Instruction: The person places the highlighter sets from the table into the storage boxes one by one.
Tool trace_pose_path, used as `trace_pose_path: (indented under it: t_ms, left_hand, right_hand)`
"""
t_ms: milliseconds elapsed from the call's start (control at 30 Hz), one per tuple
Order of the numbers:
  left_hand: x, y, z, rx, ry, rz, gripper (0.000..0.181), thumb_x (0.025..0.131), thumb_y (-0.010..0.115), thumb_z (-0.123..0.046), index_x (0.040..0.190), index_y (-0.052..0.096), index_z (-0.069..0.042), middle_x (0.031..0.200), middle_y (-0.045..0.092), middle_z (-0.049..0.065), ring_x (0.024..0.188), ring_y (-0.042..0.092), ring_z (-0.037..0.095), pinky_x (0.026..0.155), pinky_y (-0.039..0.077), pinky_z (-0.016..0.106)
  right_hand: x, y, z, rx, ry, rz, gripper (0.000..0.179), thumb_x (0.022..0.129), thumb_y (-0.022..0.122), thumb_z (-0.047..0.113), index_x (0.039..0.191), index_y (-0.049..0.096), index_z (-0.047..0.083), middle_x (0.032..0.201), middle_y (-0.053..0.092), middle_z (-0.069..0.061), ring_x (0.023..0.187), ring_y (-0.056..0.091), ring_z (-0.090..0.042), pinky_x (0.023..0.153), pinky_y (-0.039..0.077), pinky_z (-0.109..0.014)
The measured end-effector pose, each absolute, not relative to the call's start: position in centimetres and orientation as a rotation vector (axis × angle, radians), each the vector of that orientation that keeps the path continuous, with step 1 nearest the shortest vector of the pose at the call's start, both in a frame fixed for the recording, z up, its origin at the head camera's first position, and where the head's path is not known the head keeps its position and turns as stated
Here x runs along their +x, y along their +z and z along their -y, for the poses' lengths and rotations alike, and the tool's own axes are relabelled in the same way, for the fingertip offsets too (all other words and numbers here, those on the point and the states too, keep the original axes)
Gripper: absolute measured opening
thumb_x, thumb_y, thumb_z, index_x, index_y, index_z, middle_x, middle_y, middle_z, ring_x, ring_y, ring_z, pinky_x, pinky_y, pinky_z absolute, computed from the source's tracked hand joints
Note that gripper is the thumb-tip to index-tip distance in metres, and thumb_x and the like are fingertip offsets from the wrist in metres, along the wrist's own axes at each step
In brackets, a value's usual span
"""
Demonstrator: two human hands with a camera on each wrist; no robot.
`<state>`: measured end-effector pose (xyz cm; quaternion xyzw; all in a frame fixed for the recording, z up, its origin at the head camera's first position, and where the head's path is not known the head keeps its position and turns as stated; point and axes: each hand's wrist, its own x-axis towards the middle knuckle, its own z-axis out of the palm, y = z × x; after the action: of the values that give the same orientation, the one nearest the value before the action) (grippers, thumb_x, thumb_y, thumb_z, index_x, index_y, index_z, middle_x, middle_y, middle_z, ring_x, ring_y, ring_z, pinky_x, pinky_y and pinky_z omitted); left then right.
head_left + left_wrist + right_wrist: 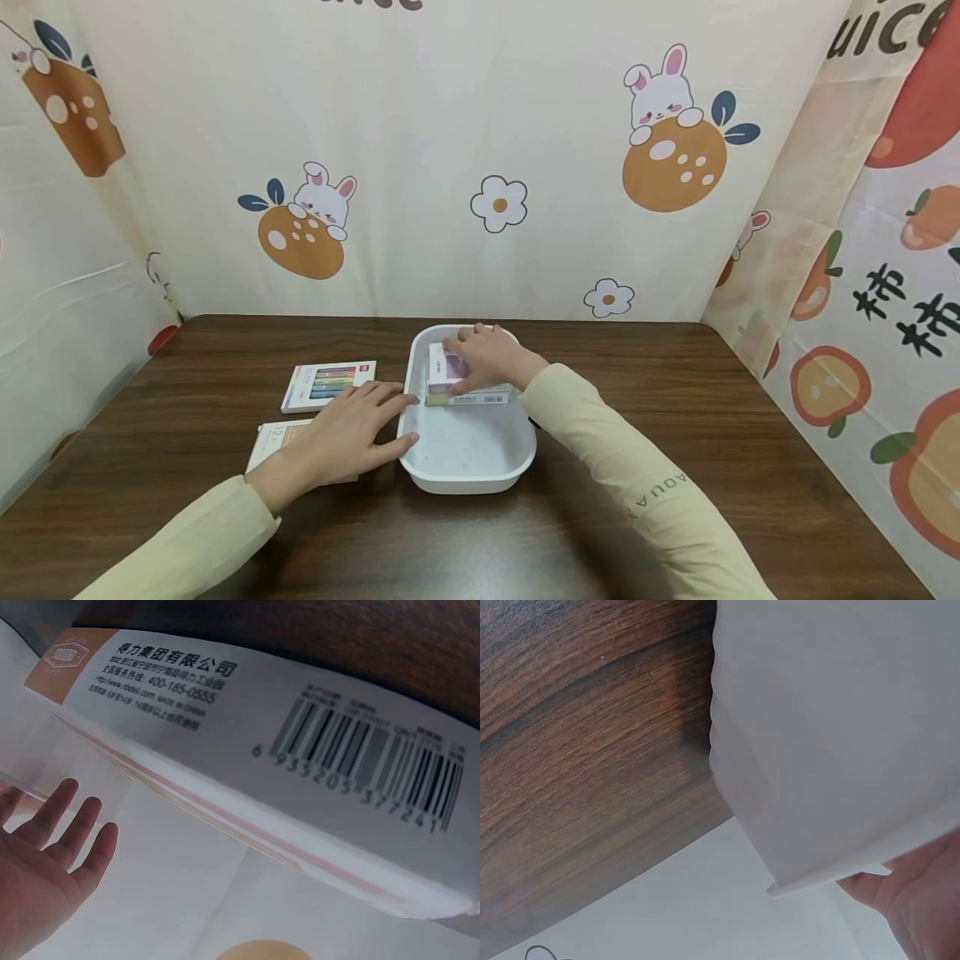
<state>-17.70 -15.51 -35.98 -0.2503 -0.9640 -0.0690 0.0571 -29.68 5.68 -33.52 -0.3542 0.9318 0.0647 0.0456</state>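
Note:
In the head view a white plastic basin point(468, 450) stands on the table. My left hand point(348, 433), fingers spread and fairly straight, touches the basin's left rim. Inside, toward the back, a white box with a purple top point(438, 367) lies over another box with a greenish end point(468, 399). My right hand point(487, 358) grips the purple-topped box from above, thumb at the near side, fingers over the far edge. In the right wrist view the basin's outer wall point(825, 735) hides most of the right hand point(922, 900) and the boxes.
Left of the basin lies a flat box with a window showing coloured sticks point(330, 383). Nearer, partly under my left forearm, is a white and tan box point(273, 437); its barcoded side point(247, 750) fills the left wrist view. Printed curtains point(420, 250) surround the brown table point(637, 400).

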Motion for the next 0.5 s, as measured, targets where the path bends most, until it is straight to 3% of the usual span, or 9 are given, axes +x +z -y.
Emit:
trace_pose_path:
  t_ms: [500]
  left_hand:
    - [-17.71, -36.05, 15.54, -0.752, -0.24, 2.929, 0.057, 0.086, 0.046, -0.059, 0.129, 0.051, -0.023, 0.132, 0.049, 0.006, 0.123, 0.044, 0.027, 0.1, 0.032, 0.056]
  right_hand:
    - [-29.43, -33.62, -5.96, -1.059, 0.13, -2.861, 0.083, 0.071, 0.061, 0.065, 0.139, 0.037, 0.023, 0.136, 0.046, -0.005, 0.124, 0.042, -0.028, 0.104, 0.029, -0.054]
